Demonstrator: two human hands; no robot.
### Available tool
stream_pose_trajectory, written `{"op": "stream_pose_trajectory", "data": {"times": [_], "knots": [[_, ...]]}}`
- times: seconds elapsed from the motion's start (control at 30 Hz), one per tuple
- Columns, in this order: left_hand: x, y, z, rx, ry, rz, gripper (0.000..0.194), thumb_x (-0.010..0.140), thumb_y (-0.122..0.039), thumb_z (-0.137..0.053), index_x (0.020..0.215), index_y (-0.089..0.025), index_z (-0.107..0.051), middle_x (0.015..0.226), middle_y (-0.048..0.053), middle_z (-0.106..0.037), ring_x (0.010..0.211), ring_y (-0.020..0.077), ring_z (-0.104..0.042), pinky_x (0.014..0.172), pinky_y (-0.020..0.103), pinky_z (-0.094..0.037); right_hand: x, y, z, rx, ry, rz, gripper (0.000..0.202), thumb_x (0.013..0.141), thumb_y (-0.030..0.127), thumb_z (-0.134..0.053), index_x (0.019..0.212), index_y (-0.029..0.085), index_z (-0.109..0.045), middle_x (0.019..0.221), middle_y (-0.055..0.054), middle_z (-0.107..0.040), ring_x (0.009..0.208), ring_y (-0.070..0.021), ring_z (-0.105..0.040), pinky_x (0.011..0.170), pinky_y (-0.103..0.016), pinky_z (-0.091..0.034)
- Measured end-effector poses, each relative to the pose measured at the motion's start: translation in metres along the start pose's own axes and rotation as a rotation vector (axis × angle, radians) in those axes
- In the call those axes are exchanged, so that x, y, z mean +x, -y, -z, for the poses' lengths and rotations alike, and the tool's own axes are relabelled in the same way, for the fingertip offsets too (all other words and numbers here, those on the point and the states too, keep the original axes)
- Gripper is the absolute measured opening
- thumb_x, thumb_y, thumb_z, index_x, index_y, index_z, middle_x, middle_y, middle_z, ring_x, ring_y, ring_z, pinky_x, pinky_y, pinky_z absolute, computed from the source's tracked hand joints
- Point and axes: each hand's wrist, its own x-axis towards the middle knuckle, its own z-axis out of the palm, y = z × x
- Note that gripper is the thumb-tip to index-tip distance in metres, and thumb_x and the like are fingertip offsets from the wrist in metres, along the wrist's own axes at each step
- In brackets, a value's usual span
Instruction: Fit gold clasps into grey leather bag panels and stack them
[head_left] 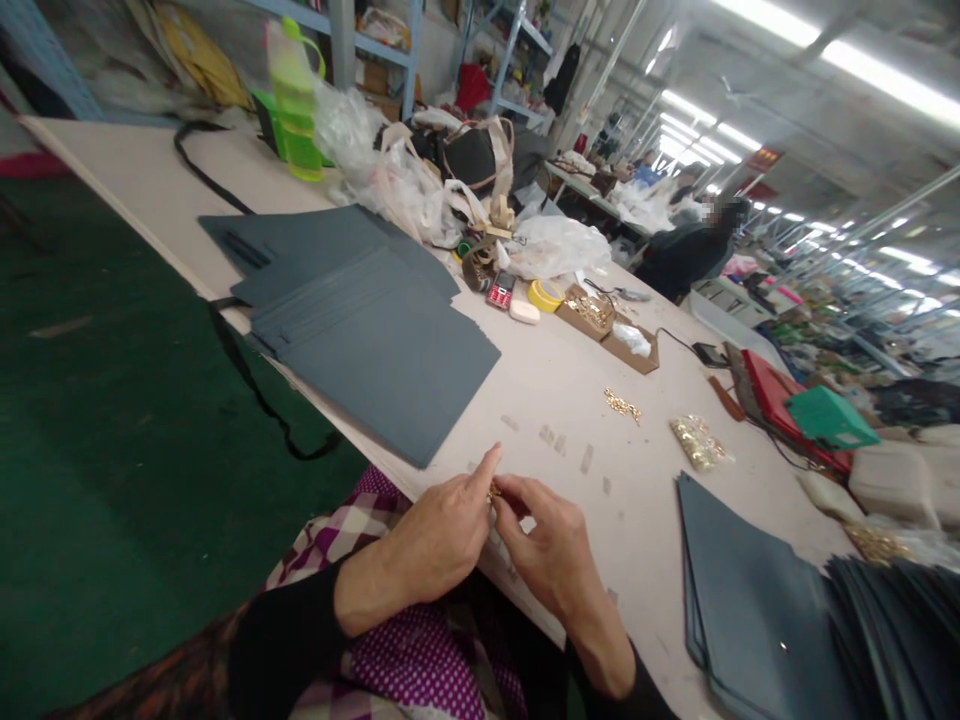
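Note:
Close together over the table's near edge, my left hand [442, 535] and my right hand [547, 540] meet at the fingertips. Small gold-coloured metal pieces [493, 491] show between them, mostly covered by the fingers; their exact kind is too small to make out. My left hand is closed around them with the index finger pointing up. The thumb and index finger of my right hand pinch at the same spot. Farther along the table lies a loose cluster of similar gold pieces [622, 403]. Dark grey flat panels [375, 340] are stacked beyond my left hand.
More dark panels [757, 590] lie at the right, one bearing a small gold piece. A clear bag of gold pieces [699, 442], a cardboard tray [649, 360], yellow tape [545, 295] and a green bottle [296, 110] stand on the table [555, 385]. A person [686, 255] is beyond.

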Motion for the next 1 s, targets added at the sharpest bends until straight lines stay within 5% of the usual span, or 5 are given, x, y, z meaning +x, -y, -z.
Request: {"op": "stream_pose_trajectory", "data": {"times": [0.33,0.7,1.0], "knots": [[-0.009,0.003,-0.001,0.078,-0.110,-0.023,0.075,0.089,-0.001,-0.031,0.152,-0.013,0.007,0.112,0.016,-0.064,0.102,0.0253,-0.063,0.089,0.044,-0.055,0.002,0.003,-0.008,0.266,-0.025,-0.274,0.023,0.085,0.025,-0.061,0.103,0.021,-0.075,0.093,-0.004,-0.077,0.075,-0.0172,-0.069,0.070,-0.028,-0.056],[-0.014,0.012,-0.002,-0.024,-0.180,0.007,0.067,0.094,-0.007,-0.031,0.153,-0.014,-0.001,0.109,0.015,-0.066,0.106,0.0252,-0.064,0.090,0.044,-0.055,0.009,0.002,-0.016,0.521,0.010,-0.356,0.022,0.079,0.028,-0.070,0.099,0.021,-0.077,0.089,-0.005,-0.077,0.078,-0.0195,-0.071,0.080,-0.035,-0.059],[-0.016,0.019,0.004,-0.043,-0.187,0.022,0.072,0.094,-0.007,-0.032,0.153,-0.016,0.007,0.114,0.016,-0.065,0.102,0.0250,-0.065,0.088,0.044,-0.056,0.014,0.003,-0.026,0.487,-0.005,-0.365,0.023,0.077,0.027,-0.071,0.099,0.021,-0.077,0.092,-0.006,-0.077,0.081,-0.0209,-0.072,0.080,-0.036,-0.059]]}}
